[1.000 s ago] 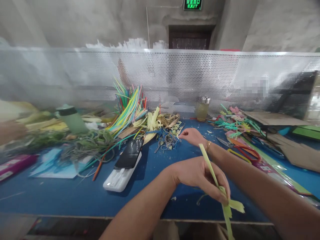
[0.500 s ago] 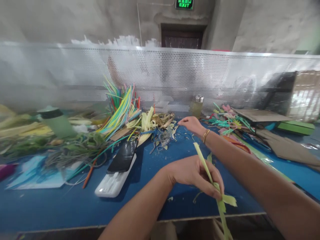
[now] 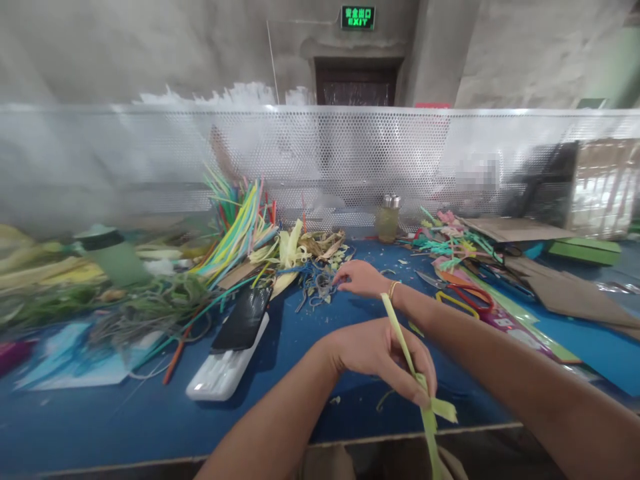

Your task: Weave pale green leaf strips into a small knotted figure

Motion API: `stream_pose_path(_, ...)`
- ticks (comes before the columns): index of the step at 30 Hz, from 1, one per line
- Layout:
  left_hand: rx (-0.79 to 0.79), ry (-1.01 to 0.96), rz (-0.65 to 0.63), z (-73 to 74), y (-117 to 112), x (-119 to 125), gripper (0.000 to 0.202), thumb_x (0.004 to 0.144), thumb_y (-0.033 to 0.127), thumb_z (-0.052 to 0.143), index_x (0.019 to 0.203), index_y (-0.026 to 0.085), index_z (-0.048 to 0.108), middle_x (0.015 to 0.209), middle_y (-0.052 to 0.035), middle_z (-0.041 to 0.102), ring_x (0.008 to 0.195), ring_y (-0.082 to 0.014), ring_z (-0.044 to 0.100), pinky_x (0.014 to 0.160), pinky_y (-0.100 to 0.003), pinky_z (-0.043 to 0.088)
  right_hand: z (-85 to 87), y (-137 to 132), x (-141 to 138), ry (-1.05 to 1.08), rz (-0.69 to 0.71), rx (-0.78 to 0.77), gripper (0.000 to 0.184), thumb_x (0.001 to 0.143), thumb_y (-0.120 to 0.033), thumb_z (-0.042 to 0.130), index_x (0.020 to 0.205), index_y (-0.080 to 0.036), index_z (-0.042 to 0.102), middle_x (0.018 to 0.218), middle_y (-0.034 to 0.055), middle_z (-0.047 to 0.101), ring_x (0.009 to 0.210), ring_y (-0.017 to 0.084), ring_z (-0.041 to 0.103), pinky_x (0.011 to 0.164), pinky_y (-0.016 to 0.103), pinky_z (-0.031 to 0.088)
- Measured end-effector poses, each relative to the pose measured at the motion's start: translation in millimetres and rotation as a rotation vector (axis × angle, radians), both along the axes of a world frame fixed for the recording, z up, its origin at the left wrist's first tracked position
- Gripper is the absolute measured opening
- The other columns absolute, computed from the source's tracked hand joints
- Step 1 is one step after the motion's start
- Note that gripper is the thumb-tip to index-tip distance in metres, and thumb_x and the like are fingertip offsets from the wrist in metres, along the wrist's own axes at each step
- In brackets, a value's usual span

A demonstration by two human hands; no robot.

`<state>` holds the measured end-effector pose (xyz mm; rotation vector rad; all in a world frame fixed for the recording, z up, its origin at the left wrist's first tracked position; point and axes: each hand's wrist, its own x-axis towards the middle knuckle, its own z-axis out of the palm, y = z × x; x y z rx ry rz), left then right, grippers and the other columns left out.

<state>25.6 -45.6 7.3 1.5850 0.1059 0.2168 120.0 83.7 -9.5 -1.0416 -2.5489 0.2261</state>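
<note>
My left hand (image 3: 385, 357) is closed in a pinch on a folded pale green strip (image 3: 405, 347), which sticks up past my wrist and hangs down below the table edge. My right hand (image 3: 357, 279), with a gold bracelet on its wrist, reaches forward across the blue table (image 3: 300, 347). Its fingers rest at a small heap of blue and grey scraps (image 3: 317, 288); they look loosely curled and whether they grip anything is unclear.
A black phone (image 3: 243, 319) lies on a white case (image 3: 220, 373). Coloured strips (image 3: 240, 223) fan up at the back. Red-handled scissors (image 3: 463, 297), a small jar (image 3: 388, 219), a green bottle (image 3: 113, 253) and cardboard (image 3: 565, 293) lie around. A perforated metal screen (image 3: 350, 157) closes the far side.
My right hand moved left and slightly nearer, from the bare table spot to the scrap heap. My left hand kept its pinch on the green strip and barely moved.
</note>
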Motion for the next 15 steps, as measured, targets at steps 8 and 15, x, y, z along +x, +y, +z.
stream_pose_path(8, 0.018, -0.073, -0.066, -3.0, 3.6, -2.5, 0.021, 0.07, 0.035, 0.08, 0.075, 0.017, 0.072, 0.079, -0.0051, 0.065, 0.078, -0.0162, 0.06, 0.081, -0.029, 0.049, -3.0, 6.6, -26.4, -0.188, 0.036, 0.154, 0.012, 0.081, -0.018, 0.064, 0.085, -0.016, 0.075, 0.091, 0.0108, 0.069, 0.092, 0.022, 0.059, 0.082, 0.03, 0.039)
stream_pose_path(15, 0.02, -0.054, -0.116, -1.8, 1.4, -0.6, 0.02, 0.071, 0.034, 0.079, 0.076, 0.016, 0.072, 0.082, -0.0056, 0.065, 0.079, -0.016, 0.061, 0.08, -0.029, 0.048, 29.4, 8.8, 13.3, 0.237, -0.017, -0.059, 0.01, 0.086, -0.022, 0.055, 0.083, -0.014, 0.061, 0.081, 0.0023, 0.063, 0.072, 0.012, 0.053, 0.069, 0.024, 0.04)
